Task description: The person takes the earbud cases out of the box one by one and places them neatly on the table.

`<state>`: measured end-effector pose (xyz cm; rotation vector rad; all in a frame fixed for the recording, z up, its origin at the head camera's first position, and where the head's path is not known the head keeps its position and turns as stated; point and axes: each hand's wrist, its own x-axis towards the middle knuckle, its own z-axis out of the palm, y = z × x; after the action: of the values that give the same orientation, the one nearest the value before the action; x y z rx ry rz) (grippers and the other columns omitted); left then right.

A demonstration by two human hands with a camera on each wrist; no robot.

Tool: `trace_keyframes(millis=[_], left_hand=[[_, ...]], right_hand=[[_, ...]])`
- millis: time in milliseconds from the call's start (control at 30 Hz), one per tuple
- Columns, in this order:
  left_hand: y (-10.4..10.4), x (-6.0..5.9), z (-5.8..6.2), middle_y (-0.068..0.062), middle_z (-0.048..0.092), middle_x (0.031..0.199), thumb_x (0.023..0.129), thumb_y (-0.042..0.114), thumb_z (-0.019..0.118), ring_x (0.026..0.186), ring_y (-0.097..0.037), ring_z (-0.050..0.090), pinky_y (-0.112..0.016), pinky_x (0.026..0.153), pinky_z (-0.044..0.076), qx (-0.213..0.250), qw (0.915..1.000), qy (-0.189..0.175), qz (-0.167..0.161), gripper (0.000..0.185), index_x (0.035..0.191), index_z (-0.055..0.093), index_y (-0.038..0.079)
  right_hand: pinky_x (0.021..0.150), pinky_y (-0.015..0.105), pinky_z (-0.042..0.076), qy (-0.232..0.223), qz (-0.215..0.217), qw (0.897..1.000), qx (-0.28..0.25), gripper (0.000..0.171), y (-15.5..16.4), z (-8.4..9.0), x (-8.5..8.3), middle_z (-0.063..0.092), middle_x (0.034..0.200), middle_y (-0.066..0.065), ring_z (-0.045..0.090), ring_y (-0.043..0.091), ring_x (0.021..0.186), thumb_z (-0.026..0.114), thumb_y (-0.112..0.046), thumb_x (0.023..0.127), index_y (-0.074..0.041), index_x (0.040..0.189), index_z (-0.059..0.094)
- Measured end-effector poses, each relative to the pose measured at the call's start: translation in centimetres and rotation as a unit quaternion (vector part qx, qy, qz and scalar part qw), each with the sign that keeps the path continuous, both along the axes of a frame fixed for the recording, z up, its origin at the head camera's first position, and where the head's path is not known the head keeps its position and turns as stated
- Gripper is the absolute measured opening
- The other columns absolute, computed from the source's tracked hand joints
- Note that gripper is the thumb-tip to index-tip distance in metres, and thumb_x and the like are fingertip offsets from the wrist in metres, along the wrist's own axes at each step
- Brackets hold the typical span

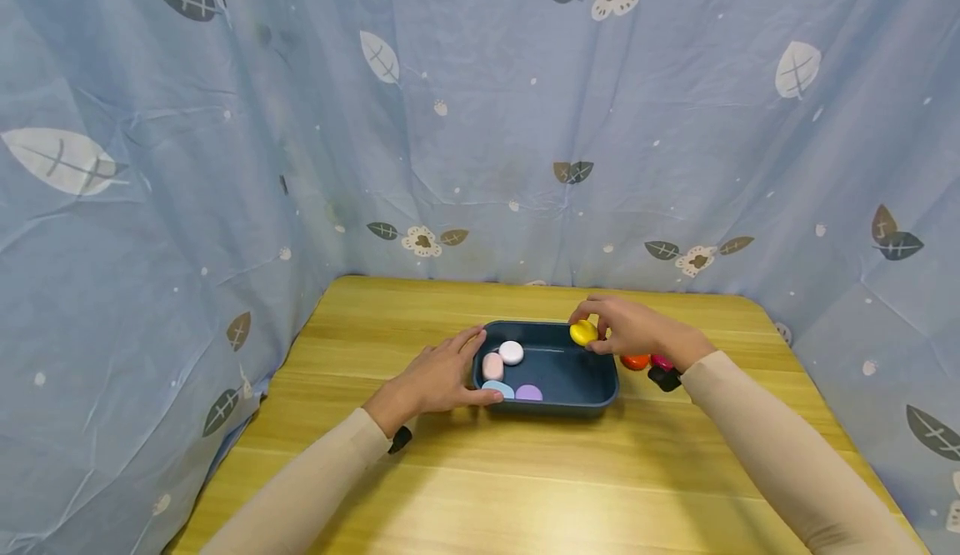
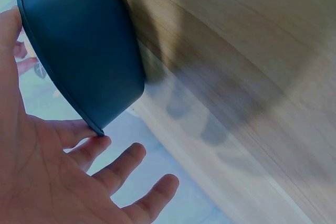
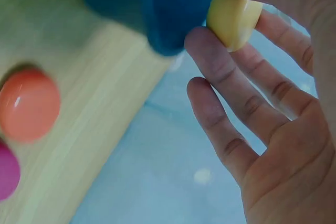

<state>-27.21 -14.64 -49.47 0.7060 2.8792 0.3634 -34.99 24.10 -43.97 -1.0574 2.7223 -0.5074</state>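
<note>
A glossy yellow disc (image 1: 583,333) is pinched in the right hand (image 1: 628,326) at the far right corner of a dark blue rectangular tray (image 1: 566,376); the left hand (image 1: 438,377), spread wide, touches its left end. A glossy orange disc (image 1: 636,362) lies to the tray's right.

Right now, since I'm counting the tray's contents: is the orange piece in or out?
Out: the orange piece lies on the table beside the tray in the head and right wrist views.
</note>
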Motion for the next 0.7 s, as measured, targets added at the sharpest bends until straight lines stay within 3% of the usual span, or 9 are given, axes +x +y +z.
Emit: trace_keyframes(millis=[200, 400, 700], left_hand=[[0.0, -0.1, 0.2, -0.004, 0.021, 0.198, 0.097, 0.095, 0.065, 0.174, -0.042, 0.043, -0.077, 0.133, 0.043, -0.002, 1.0, 0.007, 0.001, 0.127, 0.188, 0.024, 0.017], [0.1, 0.0, 0.3, -0.004, 0.021, 0.198, 0.097, 0.096, 0.064, 0.174, -0.043, 0.043, -0.076, 0.132, 0.043, -0.008, 0.9999, 0.005, -0.004, 0.127, 0.188, 0.024, 0.017], [-0.1, 0.0, -0.1, -0.004, 0.02, 0.198, 0.097, 0.096, 0.064, 0.174, -0.044, 0.043, -0.079, 0.133, 0.041, 0.002, 1.0, 0.004, -0.001, 0.127, 0.189, 0.022, 0.018]], right_hand=[[0.094, 0.046, 0.07, 0.012, -0.02, 1.0, -0.008, 0.044, 3.1, 0.7, 0.1, 0.074, 0.139, 0.01, 0.075, 0.012, 0.095, 0.089, -0.012, 0.102, -0.009, 0.144, 0.078], [0.096, 0.056, 0.07, 0.026, -0.042, 0.999, -0.018, 0.042, 6.5, 0.3, 0.2, 0.076, 0.142, 0.014, 0.079, 0.017, 0.097, 0.09, -0.014, 0.102, -0.008, 0.142, 0.077], [0.097, 0.061, 0.069, 0.033, -0.097, 0.995, -0.022, 0.044, 11.5, -1.0, 0.6, 0.078, 0.135, 0.017, 0.083, 0.032, 0.104, 0.093, -0.013, 0.1, -0.004, 0.141, 0.078]])
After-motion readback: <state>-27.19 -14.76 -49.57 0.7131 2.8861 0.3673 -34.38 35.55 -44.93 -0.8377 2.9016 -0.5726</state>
